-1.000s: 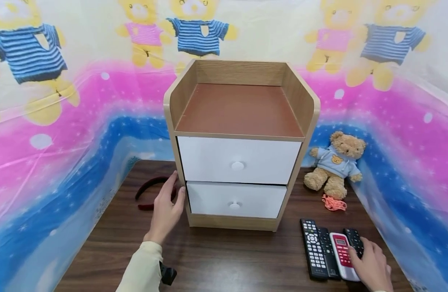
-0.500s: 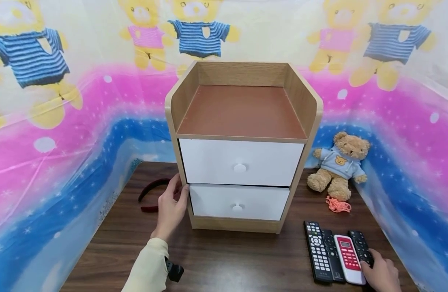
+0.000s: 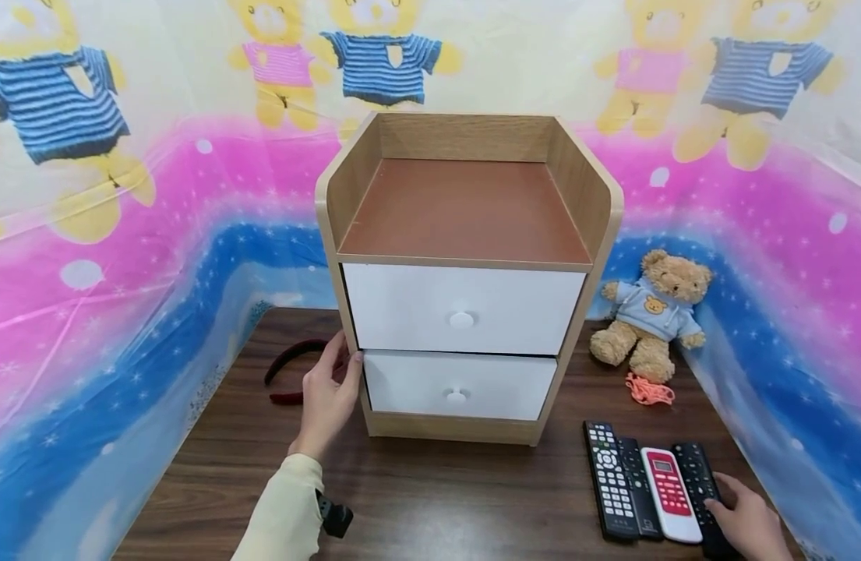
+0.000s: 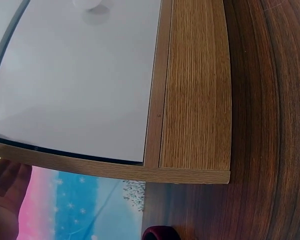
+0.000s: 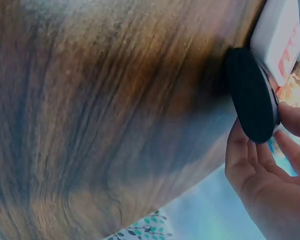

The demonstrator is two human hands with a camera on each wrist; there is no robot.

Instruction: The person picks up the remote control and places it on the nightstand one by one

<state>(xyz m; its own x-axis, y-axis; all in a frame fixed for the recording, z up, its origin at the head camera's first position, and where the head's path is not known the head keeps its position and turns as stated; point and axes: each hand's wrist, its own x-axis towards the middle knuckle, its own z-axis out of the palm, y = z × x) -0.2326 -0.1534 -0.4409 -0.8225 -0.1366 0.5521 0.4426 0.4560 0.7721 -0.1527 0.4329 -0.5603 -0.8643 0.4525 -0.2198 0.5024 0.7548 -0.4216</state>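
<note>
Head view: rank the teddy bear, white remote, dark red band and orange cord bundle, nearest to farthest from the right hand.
1. White remote: left of the right hand.
2. Orange cord bundle: beyond the remote.
3. Teddy bear: just behind the bundle.
4. Dark red band: far left, past the cabinet.

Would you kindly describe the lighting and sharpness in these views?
Head view: mostly even light, pale sheen on the table before the cabinet; left wrist view: soft shadow by the white knob, cabinet edges bowing slightly; right wrist view: blurry table grain, a dark shadow beside the black remote, whose near face shows little detail.
</note>
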